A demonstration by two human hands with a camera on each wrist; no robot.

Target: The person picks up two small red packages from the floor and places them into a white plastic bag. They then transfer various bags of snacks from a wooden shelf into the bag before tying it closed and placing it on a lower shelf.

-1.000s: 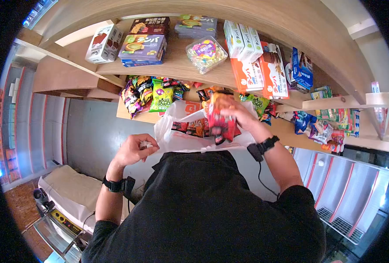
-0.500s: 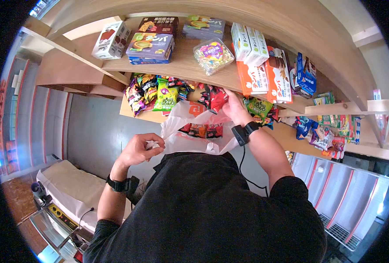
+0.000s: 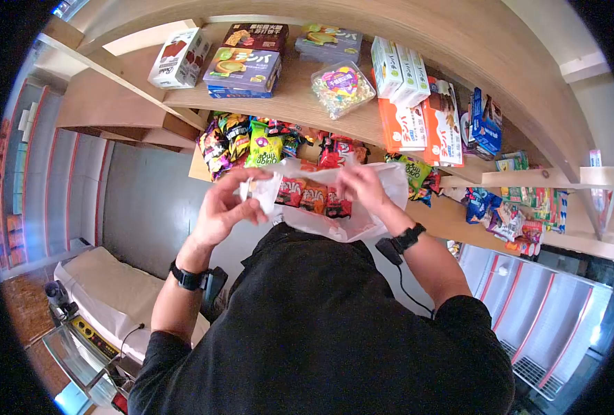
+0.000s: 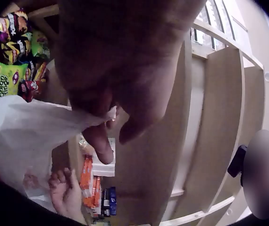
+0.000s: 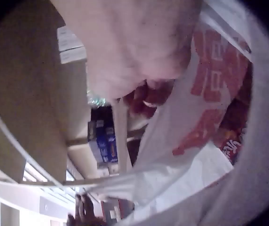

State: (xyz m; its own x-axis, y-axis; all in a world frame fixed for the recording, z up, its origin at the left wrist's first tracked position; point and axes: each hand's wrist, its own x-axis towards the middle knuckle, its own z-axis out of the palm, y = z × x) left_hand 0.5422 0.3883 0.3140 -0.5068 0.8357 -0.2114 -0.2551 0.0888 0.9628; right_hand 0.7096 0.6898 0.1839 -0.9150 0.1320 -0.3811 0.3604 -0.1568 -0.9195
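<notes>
a person faces a snack shelf (image 3: 286,104), holding a white plastic bag (image 3: 352,221) at chest height. the left hand (image 3: 227,200) pinches one side of the bag's rim in curled fingers. the right hand (image 3: 359,185) grips the other side, stretching the mouth wide. red snack packets (image 3: 314,197) lie inside. this looks like the bag-opening step; adding another packet would need one hand freed.

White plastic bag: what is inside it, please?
Through the thin white plastic bag, several red snack packets show side by side. Whether more lie deeper cannot be seen: the left hand, the right hand and the bag's own folds cover the rest.
</notes>
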